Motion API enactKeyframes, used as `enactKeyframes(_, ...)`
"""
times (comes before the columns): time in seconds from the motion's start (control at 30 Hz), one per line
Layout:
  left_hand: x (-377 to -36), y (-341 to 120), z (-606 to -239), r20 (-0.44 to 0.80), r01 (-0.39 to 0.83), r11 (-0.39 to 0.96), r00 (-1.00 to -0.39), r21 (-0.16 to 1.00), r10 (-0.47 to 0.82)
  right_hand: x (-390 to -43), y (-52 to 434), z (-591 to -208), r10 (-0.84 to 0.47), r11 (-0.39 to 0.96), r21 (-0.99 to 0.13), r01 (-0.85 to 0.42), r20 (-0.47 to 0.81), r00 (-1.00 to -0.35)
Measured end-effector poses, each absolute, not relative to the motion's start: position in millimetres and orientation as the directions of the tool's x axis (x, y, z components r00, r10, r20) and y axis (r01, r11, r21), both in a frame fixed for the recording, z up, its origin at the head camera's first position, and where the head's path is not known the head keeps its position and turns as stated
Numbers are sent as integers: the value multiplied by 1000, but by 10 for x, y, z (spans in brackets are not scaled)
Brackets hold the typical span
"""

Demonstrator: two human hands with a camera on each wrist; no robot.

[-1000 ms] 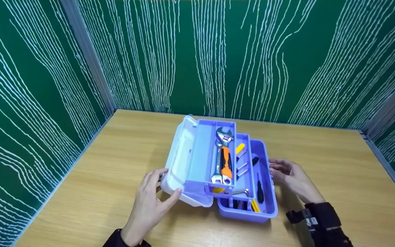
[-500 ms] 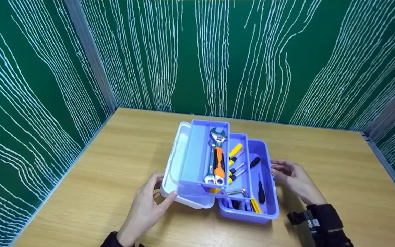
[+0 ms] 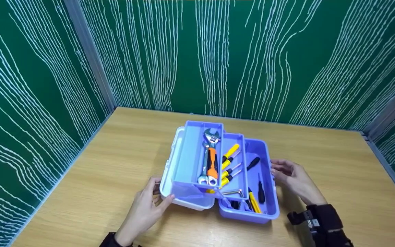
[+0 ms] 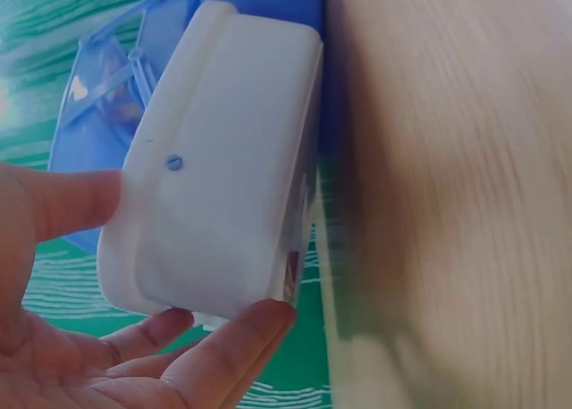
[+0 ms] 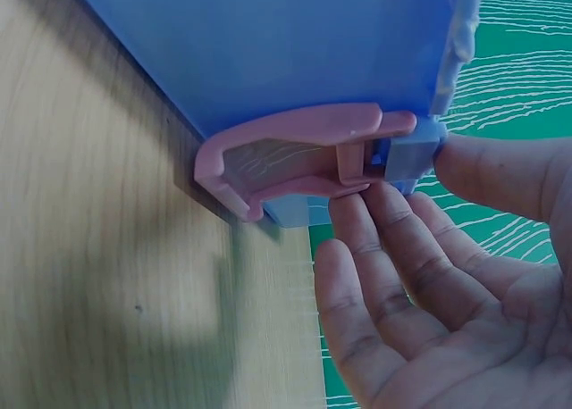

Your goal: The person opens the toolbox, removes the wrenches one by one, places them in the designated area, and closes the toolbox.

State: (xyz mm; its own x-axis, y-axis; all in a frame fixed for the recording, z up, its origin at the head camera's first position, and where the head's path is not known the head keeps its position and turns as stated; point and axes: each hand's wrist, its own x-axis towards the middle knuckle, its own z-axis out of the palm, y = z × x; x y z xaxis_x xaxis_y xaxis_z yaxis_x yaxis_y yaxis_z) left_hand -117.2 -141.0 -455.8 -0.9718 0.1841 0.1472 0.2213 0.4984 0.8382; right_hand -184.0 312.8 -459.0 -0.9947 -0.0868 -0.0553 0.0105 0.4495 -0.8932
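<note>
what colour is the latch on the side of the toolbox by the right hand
Pink, on the blue plastic toolbox; the pink latch shows best in the right wrist view.

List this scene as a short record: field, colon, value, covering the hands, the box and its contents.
surface: wooden table
box: purple toolbox, opened out, stepped trays
lid: white lid, swung to the left
left hand: thumb and fingers touch the lid's near end
right hand: fingers on the pink latch at the box's right side
top tray: orange-handled wrench
middle tray: yellow screwdrivers
bottom: black screwdriver
</note>
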Motion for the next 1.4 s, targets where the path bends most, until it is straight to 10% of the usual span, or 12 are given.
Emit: enactKeyframes(1.4, -1226, -1471, -4694, 15, 142, 532, -972, 835, 235, -1845, 3128, -4595, -74, 508, -861, 15, -61, -995)
